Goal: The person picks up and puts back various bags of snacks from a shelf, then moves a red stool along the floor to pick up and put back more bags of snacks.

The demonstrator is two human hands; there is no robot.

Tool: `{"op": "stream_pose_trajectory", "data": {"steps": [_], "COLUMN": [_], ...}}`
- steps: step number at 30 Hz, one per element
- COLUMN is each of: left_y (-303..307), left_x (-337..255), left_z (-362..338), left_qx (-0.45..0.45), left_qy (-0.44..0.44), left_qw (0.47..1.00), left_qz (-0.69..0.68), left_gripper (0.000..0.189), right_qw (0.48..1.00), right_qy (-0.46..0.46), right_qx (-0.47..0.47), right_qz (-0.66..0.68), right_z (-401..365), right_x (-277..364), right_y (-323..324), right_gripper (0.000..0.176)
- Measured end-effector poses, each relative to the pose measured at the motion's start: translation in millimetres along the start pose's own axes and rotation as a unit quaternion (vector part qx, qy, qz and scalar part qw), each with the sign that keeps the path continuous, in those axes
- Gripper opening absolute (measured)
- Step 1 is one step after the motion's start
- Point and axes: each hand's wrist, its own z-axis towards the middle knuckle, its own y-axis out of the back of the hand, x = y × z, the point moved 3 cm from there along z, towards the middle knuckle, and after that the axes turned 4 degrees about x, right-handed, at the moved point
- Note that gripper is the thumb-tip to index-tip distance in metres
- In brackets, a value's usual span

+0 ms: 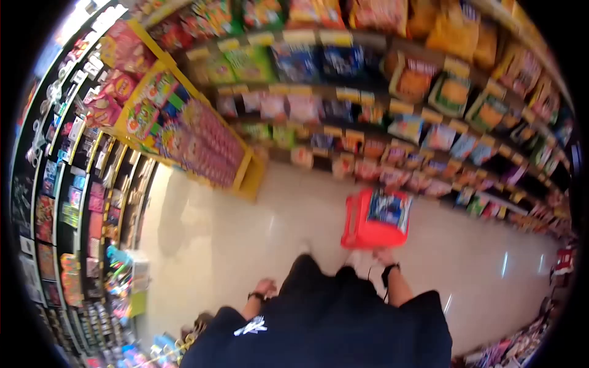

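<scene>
The red basket (pixel 375 234) is ahead of the person, right of centre, with a shiny packet (pixel 389 208) in its top. The right hand (pixel 384 256) is at the basket's near edge; blur hides whether its fingers are wrapped round it. The left hand (pixel 266 287) hangs well apart, fingers seemingly part curled; I cannot tell if it holds anything. The basket looks like stiff, fairly light plastic, best held by its rim; the packet, probably soft and slippery, by a corner. Stocked shelves (pixel 343 92) border the far side and a yellow stand (pixel 248 178) juts in at left, while glossy floor (pixel 472 270) stretches rightward
</scene>
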Motion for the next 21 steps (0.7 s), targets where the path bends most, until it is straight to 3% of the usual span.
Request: {"op": "stream_pose_trajectory", "data": {"steps": [1, 2, 3, 4, 6, 7, 9, 11, 13, 15, 16, 18, 21], "left_y": [3.6, 10.1, 40.5, 55.5, 91.7, 107.4, 139.4, 167.8, 189.8, 201.8, 202.8, 195.3, 190.4], "left_x": [-11.6, -27.0, -45.5, -55.5, -65.3, -59.0, -83.7, -110.9, -135.9, -150.1, -162.5, -208.6, -240.4], "left_z": [-4.7, -12.5, -14.2, -16.4, -1.6, 11.1, 4.8, 4.0, 10.8, 27.5, 21.9, -22.0, -18.7], "left_qx": [-0.030, -0.044, -0.054, -0.067, -0.053, -0.057, -0.104, -0.141, -0.160, -0.141, -0.147, -0.150, -0.136], "left_qy": [0.055, 0.033, 0.005, -0.011, -0.059, -0.122, -0.136, -0.148, -0.173, -0.270, -0.286, -0.287, -0.251], "left_qw": [0.979, 0.979, 0.978, 0.978, 0.976, 0.952, 0.959, 0.949, 0.945, 0.922, 0.919, 0.913, 0.922], "left_qz": [-0.193, -0.198, -0.200, -0.198, -0.204, -0.274, -0.227, -0.241, -0.228, -0.241, -0.226, -0.248, -0.262], "left_gripper": [0.026, 0.026, 0.027, 0.028, 0.029, 0.028, 0.025, 0.024, 0.023, 0.023, 0.022, 0.021, 0.021], "right_qw": [0.989, 0.985, 0.983, 0.975, 0.990, 0.996, 0.997, 0.998, 0.997, 0.985, 0.987, 0.983, 0.967], "right_qy": [-0.148, -0.159, -0.182, -0.218, -0.139, -0.085, -0.069, -0.005, 0.048, 0.126, 0.084, 0.058, 0.168], "right_qx": [-0.018, 0.004, 0.025, 0.035, 0.002, -0.017, -0.019, -0.034, -0.056, -0.116, -0.132, -0.164, -0.177], "right_qz": [0.002, 0.063, 0.024, 0.004, 0.015, 0.006, 0.043, -0.054, -0.013, 0.019, 0.029, 0.058, 0.066], "right_z": [2.1, 9.6, 6.2, 11.7, 24.6, 24.0, 31.0, 35.8, 53.1, 68.1, 69.6, 51.9, 92.3], "right_x": [10.7, 12.1, 72.3, 83.2, 121.0, 134.6, 177.4, 234.6, 255.2, 269.9, 294.2, 346.3, 410.6], "right_y": [-15.0, -31.9, -57.7, -68.3, -88.2, -94.8, -105.5, -104.6, -98.4, -83.1, -73.5, -72.1, -55.7], "right_gripper": [0.018, 0.023, 0.025, 0.026, 0.028, 0.027, 0.027, 0.024, 0.022, 0.015, 0.014, 0.013, 0.015]}}
